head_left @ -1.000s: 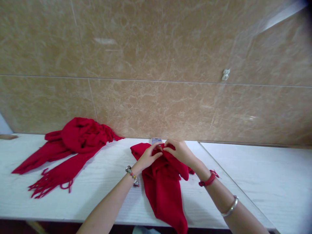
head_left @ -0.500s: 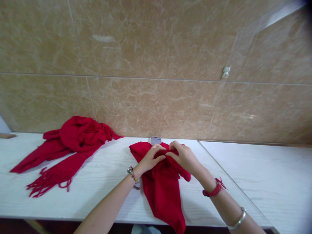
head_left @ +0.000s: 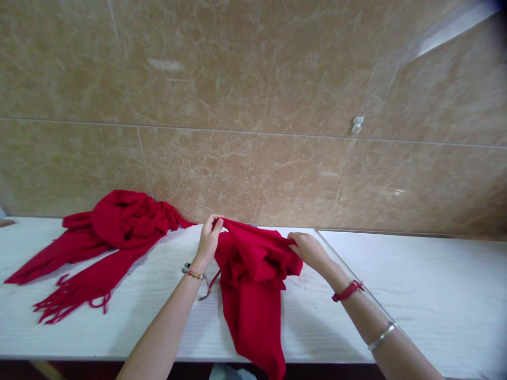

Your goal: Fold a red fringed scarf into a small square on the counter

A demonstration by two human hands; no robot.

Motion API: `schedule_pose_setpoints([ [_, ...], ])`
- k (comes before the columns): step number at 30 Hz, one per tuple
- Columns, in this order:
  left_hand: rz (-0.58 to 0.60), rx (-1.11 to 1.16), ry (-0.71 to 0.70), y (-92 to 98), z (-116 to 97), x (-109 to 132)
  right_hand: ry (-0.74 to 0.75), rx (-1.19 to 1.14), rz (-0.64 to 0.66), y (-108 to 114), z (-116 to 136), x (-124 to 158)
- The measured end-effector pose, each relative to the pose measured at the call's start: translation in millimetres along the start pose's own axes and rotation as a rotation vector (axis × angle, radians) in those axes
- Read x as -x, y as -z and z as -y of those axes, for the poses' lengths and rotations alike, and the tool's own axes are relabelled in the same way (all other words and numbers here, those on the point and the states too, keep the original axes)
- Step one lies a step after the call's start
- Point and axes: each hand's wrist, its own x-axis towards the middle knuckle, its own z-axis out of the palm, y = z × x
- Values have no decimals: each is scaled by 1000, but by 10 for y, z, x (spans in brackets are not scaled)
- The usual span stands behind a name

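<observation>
Pinching a soft red scarf (head_left: 249,258) between closed left hand (head_left: 208,236) and right hand (head_left: 307,248).
Draped over white wood-grain surface (head_left: 130,327) edge, beside fringed, crumpled second scarf (head_left: 119,227), below glossy beige marble wall (head_left: 253,158).

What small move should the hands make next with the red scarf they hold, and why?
Probably draw the hands a little farther apart. The left hand pinches one upper corner of the red scarf, the right hand grips the other side, yet the cloth between them sags in bunched folds, its tail hanging over the table edge.
</observation>
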Motion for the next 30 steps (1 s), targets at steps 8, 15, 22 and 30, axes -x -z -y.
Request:
schedule_pose_setpoints([
  [8, -289, 52, -19, 363, -69, -172, -125, 198, -45, 208, 170, -218],
  [15, -294, -324, -272, 655, -527, -794, -201, 216, -466, 974, 48, -562],
  [22, -411, -593, -265, 1134, -947, -1385, -110, 84, -618, 1299, -113, -699],
  [30, 151, -924, 23, 1085, -216, -523, 297, -411, -2, -25, 276, -248],
])
